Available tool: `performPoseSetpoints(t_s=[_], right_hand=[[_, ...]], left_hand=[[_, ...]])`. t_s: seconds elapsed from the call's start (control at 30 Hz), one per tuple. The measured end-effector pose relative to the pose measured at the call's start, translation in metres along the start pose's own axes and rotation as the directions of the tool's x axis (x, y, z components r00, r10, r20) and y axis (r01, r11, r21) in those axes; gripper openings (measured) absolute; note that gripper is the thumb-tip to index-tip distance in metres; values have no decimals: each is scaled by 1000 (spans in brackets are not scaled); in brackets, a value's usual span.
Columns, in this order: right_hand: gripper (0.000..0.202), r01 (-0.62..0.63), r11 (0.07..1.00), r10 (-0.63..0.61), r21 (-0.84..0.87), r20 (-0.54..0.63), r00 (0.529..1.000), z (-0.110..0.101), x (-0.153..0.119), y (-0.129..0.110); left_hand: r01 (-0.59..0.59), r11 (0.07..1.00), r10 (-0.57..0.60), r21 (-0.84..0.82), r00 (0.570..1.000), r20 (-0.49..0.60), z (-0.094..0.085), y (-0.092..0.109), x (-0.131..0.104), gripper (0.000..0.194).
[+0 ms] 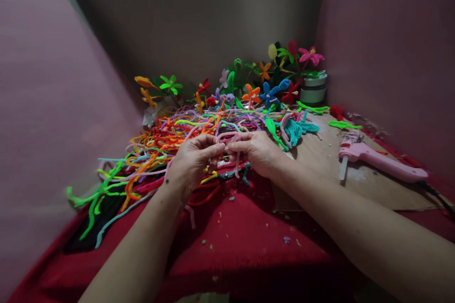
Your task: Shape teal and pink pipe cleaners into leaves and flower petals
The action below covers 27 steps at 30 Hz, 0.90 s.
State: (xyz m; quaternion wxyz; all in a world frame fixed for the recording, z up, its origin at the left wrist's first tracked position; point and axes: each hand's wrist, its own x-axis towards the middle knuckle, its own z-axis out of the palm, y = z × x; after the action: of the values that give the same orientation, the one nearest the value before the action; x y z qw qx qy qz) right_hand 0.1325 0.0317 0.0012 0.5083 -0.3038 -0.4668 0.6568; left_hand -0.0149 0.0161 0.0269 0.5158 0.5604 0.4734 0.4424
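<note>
From where I stand, both bare hands meet over the middle of the table (249, 227), in front of a tangled heap of coloured pipe cleaners (185, 135). Between them is a pink pipe cleaner (237, 164), held up clear of the red cloth. The left hand (188, 158) pinches it between thumb and fingers (214, 150); the right hand (262, 152) grips it the same way from the other side, fingertips nearly meeting. I'd judge that this is a shaping step, with the stem being bent or coiled by hand. Any further bend seems to call for one pinch kept firm while the other guides the soft wire around, without flattening the loop.

The looped part lies with its long axis roughly side to side, from one hand towards the other, while a loose tail points down and towards the person. Where the other end goes, I can't tell; the fingers cover it.

Just below the hands lies a cutting tool with yellow handles (209, 178). A pink glue gun (387, 161) rests on the cardboard (313, 184) off to the right, its handle pointing away from the hands. Behind the heap stand fuzzy flowers, a blue one (269, 95) among them, near a pale pot (313, 90).
</note>
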Motion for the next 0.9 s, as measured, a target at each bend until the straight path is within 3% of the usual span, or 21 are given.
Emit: performPoseSetpoints(t_s=[0.07,0.17,0.23,0.33,0.43,0.6,0.77,0.9], right_hand=[[8,10,1000,-10,-15,-1,1000,1,-1,1],[7,24,1000,-23,-16,20,1000,2,-3,1],[6,53,999,-54,9,56,997,2,-3,1],[5,121,991,-125,60,76,989,3,-2,3],[5,187,979,-192,75,61,980,4,-1,3],[4,308,950,-307,47,-19,952,7,-4,2],[4,243,969,-245,52,21,969,6,-1,7],[4,208,974,-215,87,87,973,3,2,10]], left_hand=[[-61,997,62,41,998,-11,2,-3,0,24],[-223,941,237,255,971,-27,6,-8,-1,20],[-364,826,415,431,910,-26,9,-11,-2,14],[-534,609,643,586,765,29,10,-15,-2,8],[-614,514,720,599,688,88,10,-16,-1,9],[-649,494,723,579,676,140,10,-16,0,5],[-647,509,736,567,669,103,9,-16,0,8],[-584,516,703,627,707,80,6,-19,1,9]])
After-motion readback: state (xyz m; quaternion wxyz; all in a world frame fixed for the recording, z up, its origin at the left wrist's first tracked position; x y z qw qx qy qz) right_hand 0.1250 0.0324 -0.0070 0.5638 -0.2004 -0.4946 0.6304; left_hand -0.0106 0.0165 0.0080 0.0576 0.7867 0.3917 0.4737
